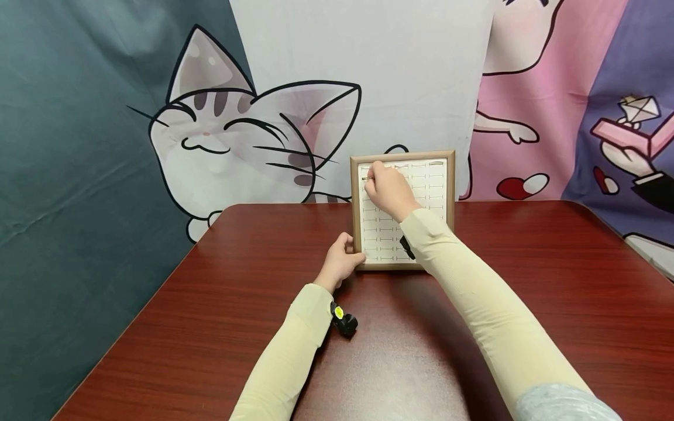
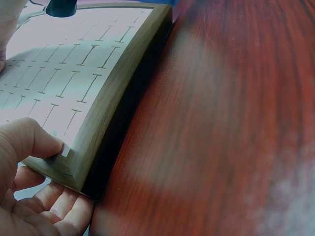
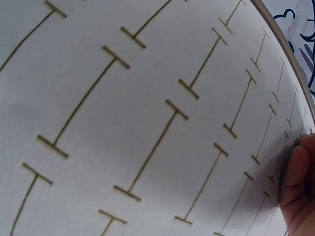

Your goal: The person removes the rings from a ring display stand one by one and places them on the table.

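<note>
A wooden-framed display board [image 1: 387, 231] stands upright on the table, its white panel covered in rows of I-shaped slits. My left hand [image 1: 339, 261] grips the frame's lower left corner; in the left wrist view the thumb [image 2: 37, 141] presses the front and the other fingers lie below and behind. Near the panel's upper left, my right hand [image 1: 391, 188] has curled fingers and pinches a small, thin dark piece [image 1: 365, 178] at a slit. Its exact kind is too small to tell. In the right wrist view, that hand [image 3: 299, 189] shows only at the right edge.
A small brownish strip [image 1: 436, 163] sits at the panel's top right. The dark red wooden table [image 1: 210, 327] extends around the board. Behind it hangs a cartoon-printed cloth [image 1: 295, 47]. A black wrist camera [image 1: 344, 321] is strapped to the left sleeve.
</note>
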{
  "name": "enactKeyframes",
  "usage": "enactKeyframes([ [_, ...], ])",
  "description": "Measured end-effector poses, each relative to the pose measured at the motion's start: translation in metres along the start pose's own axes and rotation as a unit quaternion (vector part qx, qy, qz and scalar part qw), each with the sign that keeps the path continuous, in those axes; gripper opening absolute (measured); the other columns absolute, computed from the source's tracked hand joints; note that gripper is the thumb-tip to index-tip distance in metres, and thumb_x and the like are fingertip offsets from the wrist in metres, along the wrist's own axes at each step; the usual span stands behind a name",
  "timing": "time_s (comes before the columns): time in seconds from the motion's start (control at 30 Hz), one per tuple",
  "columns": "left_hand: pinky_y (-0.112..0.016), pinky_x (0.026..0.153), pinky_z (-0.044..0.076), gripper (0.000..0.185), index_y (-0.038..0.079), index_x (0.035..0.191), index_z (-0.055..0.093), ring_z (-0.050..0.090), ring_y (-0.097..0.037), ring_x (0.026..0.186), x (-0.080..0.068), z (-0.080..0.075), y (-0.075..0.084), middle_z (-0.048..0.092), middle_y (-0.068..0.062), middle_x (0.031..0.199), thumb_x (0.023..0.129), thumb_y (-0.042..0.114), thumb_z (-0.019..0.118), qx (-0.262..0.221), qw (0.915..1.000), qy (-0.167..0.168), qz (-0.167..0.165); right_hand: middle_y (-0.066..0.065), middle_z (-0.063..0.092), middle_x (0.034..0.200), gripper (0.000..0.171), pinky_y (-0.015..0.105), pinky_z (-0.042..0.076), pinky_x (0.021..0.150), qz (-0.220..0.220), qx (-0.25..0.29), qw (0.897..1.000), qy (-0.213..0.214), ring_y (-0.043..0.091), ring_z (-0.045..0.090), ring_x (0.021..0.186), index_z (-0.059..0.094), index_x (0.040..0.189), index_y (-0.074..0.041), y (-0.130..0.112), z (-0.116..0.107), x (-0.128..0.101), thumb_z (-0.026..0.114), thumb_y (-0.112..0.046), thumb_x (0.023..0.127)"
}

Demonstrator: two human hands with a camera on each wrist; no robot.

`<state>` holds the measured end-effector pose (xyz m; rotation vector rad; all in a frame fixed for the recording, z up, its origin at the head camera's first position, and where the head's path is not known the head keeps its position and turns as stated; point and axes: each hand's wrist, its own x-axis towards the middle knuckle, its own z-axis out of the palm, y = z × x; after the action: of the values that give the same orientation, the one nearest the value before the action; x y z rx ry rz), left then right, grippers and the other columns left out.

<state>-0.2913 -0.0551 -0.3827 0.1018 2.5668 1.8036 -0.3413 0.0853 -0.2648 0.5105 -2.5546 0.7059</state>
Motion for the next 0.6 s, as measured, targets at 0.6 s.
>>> enactKeyframes([
  [0.6, -0.024, 0.064, 0.045, 0.029, 0.005, 0.098, 0.048, 0.057, -0.018, 0.081, 0.002, 0.0, -0.001, 0.063, -0.014, 0.099, 0.075, 0.0, 0.066, -0.006, 1.0, -0.003, 0.001, 0.005, 0.047, 0.066, 0.007, 0.029, 0.035, 0.056, -0.068, 0.079, 0.994, 0.031, 0.019, 0.043, 0.06, 0.049, 0.09, -0.002, 0.016, -0.003, -0.006, 0.043, -0.004, 0.086],
])
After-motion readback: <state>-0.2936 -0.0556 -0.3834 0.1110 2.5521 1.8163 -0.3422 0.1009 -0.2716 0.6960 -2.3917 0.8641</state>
